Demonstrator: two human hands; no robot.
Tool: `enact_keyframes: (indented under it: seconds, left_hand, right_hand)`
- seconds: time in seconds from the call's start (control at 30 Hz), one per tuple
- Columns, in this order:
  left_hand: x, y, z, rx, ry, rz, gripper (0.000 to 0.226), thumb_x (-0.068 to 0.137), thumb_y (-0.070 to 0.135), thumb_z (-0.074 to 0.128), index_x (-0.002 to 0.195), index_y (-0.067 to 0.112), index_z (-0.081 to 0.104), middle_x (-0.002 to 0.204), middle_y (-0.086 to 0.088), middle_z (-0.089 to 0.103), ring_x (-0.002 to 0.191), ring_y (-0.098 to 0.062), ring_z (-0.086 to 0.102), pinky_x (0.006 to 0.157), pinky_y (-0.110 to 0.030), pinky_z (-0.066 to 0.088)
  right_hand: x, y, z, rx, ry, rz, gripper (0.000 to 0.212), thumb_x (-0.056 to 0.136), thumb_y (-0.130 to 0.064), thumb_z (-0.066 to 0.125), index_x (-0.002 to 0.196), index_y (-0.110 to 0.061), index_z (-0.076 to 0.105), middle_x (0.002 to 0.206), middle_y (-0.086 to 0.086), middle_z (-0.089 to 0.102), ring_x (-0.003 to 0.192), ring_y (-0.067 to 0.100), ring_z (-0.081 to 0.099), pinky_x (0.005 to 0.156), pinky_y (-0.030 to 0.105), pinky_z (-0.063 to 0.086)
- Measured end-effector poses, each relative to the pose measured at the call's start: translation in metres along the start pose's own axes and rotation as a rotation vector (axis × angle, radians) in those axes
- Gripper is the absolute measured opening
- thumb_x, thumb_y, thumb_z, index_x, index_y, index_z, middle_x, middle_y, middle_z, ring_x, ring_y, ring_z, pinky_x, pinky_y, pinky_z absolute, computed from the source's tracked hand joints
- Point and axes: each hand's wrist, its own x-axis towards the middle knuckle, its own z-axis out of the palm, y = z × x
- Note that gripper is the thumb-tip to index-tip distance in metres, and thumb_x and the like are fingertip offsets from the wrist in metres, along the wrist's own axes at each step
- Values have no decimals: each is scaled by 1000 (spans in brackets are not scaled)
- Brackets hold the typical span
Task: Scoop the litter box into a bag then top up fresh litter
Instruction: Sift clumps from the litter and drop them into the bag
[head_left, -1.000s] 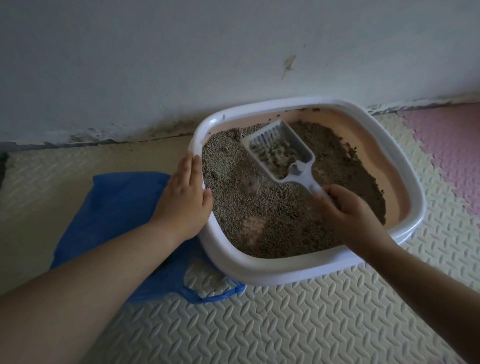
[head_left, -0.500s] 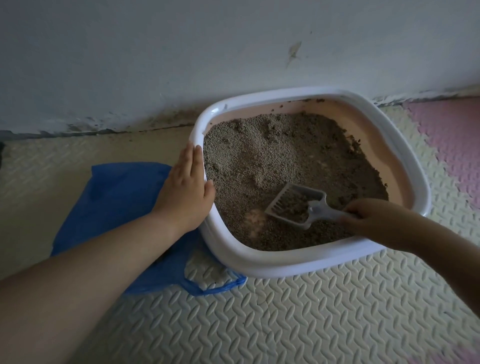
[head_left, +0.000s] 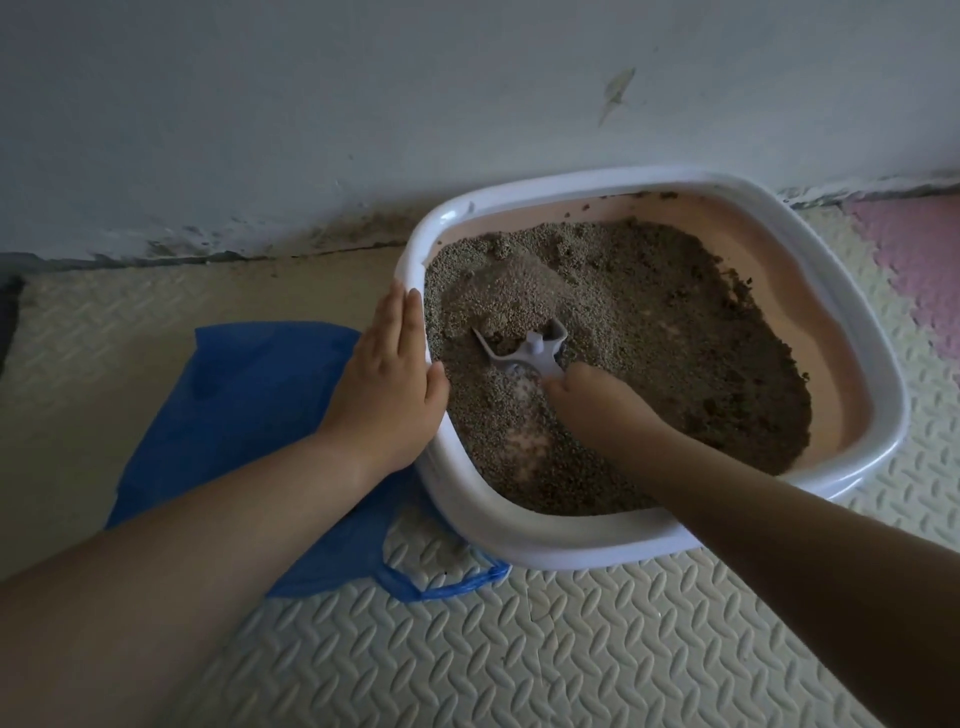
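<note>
Right hand (head_left: 589, 397) grips the pale grey plastic scoop (head_left: 527, 349), dug into grey-brown litter (head_left: 675, 364) inside the white-rimmed pink litter box (head_left: 545, 543); left hand (head_left: 389, 387) presses flat, fingers straight, against its rim. Scooping looks to be the step in hand; next, lift, sift, and carry to the blue plastic bag (head_left: 249, 415) lying flat just left.

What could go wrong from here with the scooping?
1. The bag lies flat beside the litter box, nobody holding it open; a loaded scoop may spill litter onto the mat.
2. The right hand buries the scoop deep, close to the left hand; a quick lift could fling litter over the side.
</note>
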Motion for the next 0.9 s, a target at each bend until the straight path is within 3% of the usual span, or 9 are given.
enact_keyframes:
  seconds: [0.07,0.2,0.33,0.5,0.9]
  left_hand:
    - [1,0,0,4,0,5,68,101,28,32,152,10,-9,160,-7,-16,148,-22,-4,118,-33,8]
    - [1,-3,1,8,4,7,68,100,29,31,151,10,-10,159,-7,-17,147,-20,-7,119,-32,6]
    - [1,-3,1,0,6,17,68,100,29,32,152,10,-8,159,-7,-16,148,-20,-6,120,-33,7]
    - [1,-4,1,8,14,23,67,100,29,32,152,9,-5,160,-9,-13,148,-23,-1,119,-34,11]
    - [1,-2,0,37,11,15,67,100,28,33,152,8,-4,160,-10,-11,148,-24,-1,119,-35,10]
  right_hand:
    - [2,0,7,57,13,-16,35,101,-34,32,79,-10,46,69,3,45,63,19,43,68,31,38]
    - [1,8,9,178,63,-54,38,101,-37,35,77,-10,45,68,8,45,56,18,38,49,28,26]
    - [-12,15,-3,239,187,-168,44,99,-49,33,75,-14,46,62,1,45,51,15,38,49,30,31]
    - [-34,34,-28,197,345,-263,44,98,-49,36,75,-12,43,61,1,41,50,14,36,49,34,32]
    - [-56,53,-42,212,329,-266,43,97,-46,41,74,-9,45,60,0,41,49,11,36,50,34,33]
